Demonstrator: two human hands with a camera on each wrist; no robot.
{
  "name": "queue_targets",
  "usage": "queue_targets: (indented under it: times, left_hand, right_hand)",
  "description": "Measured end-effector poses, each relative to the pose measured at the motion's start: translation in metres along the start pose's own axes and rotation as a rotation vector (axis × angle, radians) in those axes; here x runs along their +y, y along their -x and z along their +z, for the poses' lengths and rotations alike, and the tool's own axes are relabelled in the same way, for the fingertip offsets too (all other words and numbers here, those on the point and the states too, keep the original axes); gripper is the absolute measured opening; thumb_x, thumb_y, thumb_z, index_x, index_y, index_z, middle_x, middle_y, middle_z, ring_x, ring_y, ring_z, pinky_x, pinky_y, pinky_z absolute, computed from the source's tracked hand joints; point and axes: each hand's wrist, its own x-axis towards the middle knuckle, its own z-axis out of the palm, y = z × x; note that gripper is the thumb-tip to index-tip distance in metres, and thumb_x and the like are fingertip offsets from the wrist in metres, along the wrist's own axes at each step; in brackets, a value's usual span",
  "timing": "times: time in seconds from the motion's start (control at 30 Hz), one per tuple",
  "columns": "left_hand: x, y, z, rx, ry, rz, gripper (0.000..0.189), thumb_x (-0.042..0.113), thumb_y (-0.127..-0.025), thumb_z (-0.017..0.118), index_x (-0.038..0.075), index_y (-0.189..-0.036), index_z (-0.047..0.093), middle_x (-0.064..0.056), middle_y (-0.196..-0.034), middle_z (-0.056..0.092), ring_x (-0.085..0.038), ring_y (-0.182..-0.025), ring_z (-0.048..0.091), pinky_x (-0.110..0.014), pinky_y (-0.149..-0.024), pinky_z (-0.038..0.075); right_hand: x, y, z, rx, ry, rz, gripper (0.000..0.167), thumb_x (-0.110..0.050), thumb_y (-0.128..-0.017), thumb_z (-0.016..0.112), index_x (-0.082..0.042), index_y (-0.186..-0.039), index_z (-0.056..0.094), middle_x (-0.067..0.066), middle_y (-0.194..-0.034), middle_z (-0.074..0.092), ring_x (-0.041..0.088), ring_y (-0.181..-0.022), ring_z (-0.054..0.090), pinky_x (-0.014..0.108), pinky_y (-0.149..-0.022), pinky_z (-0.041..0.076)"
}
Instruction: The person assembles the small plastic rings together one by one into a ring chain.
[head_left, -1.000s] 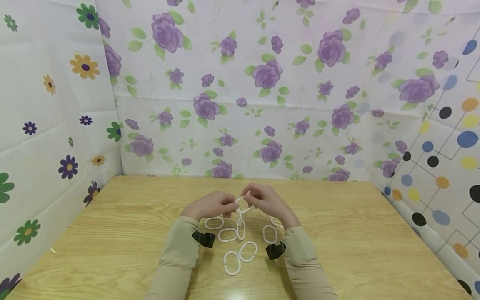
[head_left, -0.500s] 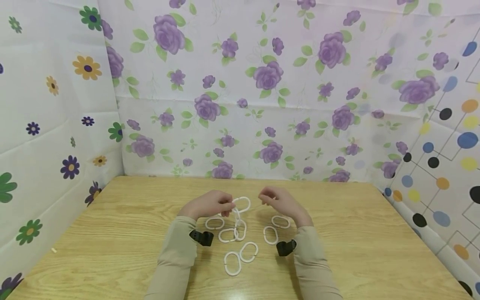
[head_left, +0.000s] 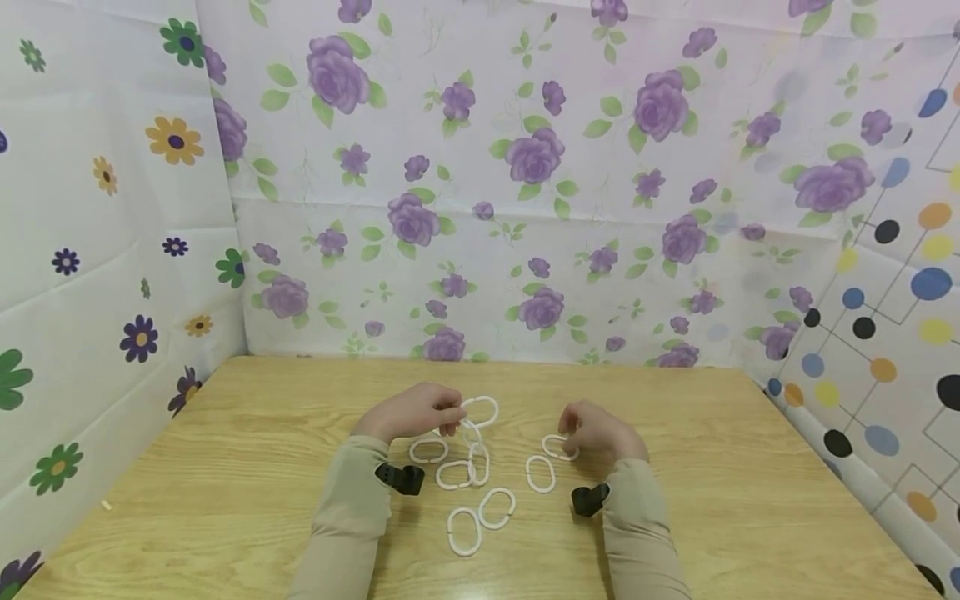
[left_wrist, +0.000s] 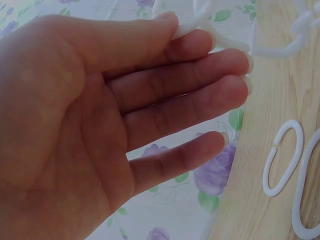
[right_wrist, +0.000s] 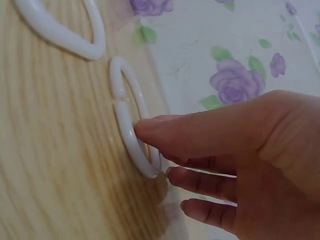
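Note:
Between thumb and index finger, my left hand (head_left: 420, 410) pinches a white plastic oval link (left_wrist: 192, 24) that belongs to a short chain. Past its fingertips hangs an upper link (head_left: 492, 404), and a lower link (head_left: 487, 462) of the chain comes down to the table. My right hand (head_left: 600, 429) is low at the right, its thumb and index finger at one long side of another white link (right_wrist: 129, 137) lying on the wood. The right wrist view has the thumb over that link's edge; the index fingertip is mostly hidden behind the thumb.
More white links lie loose on the wooden table (head_left: 712, 483): one (head_left: 541, 474) beside my right hand, one (head_left: 428, 451) below my left hand, and a front pair (head_left: 465, 533) close together. A floral cloth (head_left: 480, 275) stands behind the table.
My right hand has let go of the chain's upper link and moved right and down to a link on the table. My left hand keeps its pinch, almost in place.

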Motion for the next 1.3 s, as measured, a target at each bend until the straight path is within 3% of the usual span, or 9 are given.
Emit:
queue_targets:
  times: [0.17,0.4,0.7,0.9,1.07,1.3]
  left_hand:
    - [-0.0005,0.0003,-0.0001,-0.001,0.0,0.005,0.028,0.022,-0.102,0.049,0.007,-0.084,0.062,-0.005,-0.08,0.068,-0.027,-0.08,0.066,-0.026,-0.068,0.046]
    - [-0.0009,-0.0003,0.0007,-0.009,-0.008,-0.003,0.029,0.022,-0.103,0.048,0.001,-0.089,0.064,-0.007,-0.082,0.069,-0.025,-0.079,0.065,-0.027,-0.067,0.045]
    - [-0.0008,-0.0006,0.0009,-0.008,-0.008,-0.004,0.029,0.022,-0.103,0.049,0.002,-0.089,0.064,-0.006,-0.081,0.068,-0.022,-0.076,0.065,-0.027,-0.067,0.046]
    - [-0.0014,-0.0008,0.0016,-0.004,-0.005,-0.006,0.028,0.022,-0.102,0.049,0.003,-0.088,0.064,-0.005,-0.081,0.068,-0.02,-0.075,0.064,-0.026,-0.066,0.045]
    - [-0.0022,-0.0007,0.0018,-0.004,-0.01,-0.006,0.028,0.022,-0.102,0.049,0.005,-0.087,0.064,-0.004,-0.08,0.068,-0.02,-0.075,0.064,-0.026,-0.066,0.045]
    - [-0.0022,-0.002,0.0019,-0.006,-0.018,-0.006,0.028,0.021,-0.103,0.049,0.005,-0.086,0.064,-0.003,-0.079,0.067,-0.032,-0.081,0.065,-0.027,-0.065,0.044]
  right_hand:
    - [0.0021,-0.0024,0.0022,-0.012,-0.003,-0.02,0.012,0.003,-0.077,0.067,-0.001,-0.087,0.061,0.008,-0.089,0.057,0.018,-0.08,0.049,0.029,-0.071,0.04]
    - [0.0014,-0.0015,0.0025,-0.051,-0.068,-0.022,0.007,0.004,-0.083,0.064,0.0,-0.085,0.058,0.006,-0.079,0.057,0.015,-0.07,0.05,0.027,-0.065,0.04]
    - [0.0043,-0.004,0.0048,-0.018,-0.081,-0.003,0.009,0.002,-0.084,0.065,-0.001,-0.088,0.058,0.005,-0.08,0.056,0.015,-0.071,0.05,0.027,-0.066,0.041]
    - [0.0038,-0.0035,0.0035,-0.025,-0.047,-0.045,0.005,0.0,-0.086,0.063,-0.001,-0.086,0.059,0.005,-0.078,0.057,0.014,-0.07,0.049,0.027,-0.066,0.04]
    - [0.0019,-0.0027,0.0018,0.016,-0.104,-0.03,0.005,-0.004,-0.091,0.059,-0.002,-0.089,0.055,0.007,-0.08,0.059,0.015,-0.07,0.049,0.027,-0.064,0.04]
    - [-0.0025,-0.0041,-0.0016,0.099,-0.189,0.008,0.006,-0.005,-0.092,0.058,-0.001,-0.095,0.054,0.009,-0.074,0.06,0.012,-0.057,0.05,0.024,-0.051,0.038]
